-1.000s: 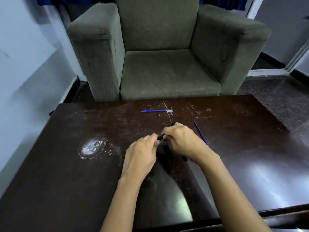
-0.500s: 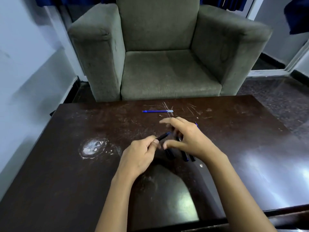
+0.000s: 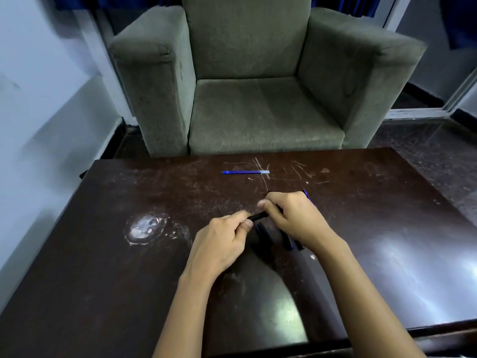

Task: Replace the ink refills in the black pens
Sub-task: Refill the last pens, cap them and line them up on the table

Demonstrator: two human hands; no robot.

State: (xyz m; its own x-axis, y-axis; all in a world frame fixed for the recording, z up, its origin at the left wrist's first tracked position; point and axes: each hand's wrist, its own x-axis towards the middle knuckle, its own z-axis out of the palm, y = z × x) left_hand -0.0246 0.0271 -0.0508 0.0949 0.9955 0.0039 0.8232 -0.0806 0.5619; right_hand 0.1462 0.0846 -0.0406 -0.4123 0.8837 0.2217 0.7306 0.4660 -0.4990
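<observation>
A black pen [image 3: 259, 216] is held between both hands just above the dark table [image 3: 103, 254]. My left hand [image 3: 222, 244] pinches its near end with thumb and fingers. My right hand [image 3: 296, 218] is closed over its far end. Other black pens [image 3: 263, 233] lie on the table under and beside my right hand, partly hidden. A blue ink refill [image 3: 245, 172] lies alone farther back. The tip of another blue refill [image 3: 306, 194] sticks out behind my right hand.
A grey-green armchair [image 3: 258, 86] stands right behind the table's far edge. A white worn patch [image 3: 144, 227] marks the tabletop to the left. A pale wall runs along the left side; dark floor lies to the right.
My right hand, which had its fingers spread half a second ago, has closed again on the far end of the black pen. My left hand kept its grip.
</observation>
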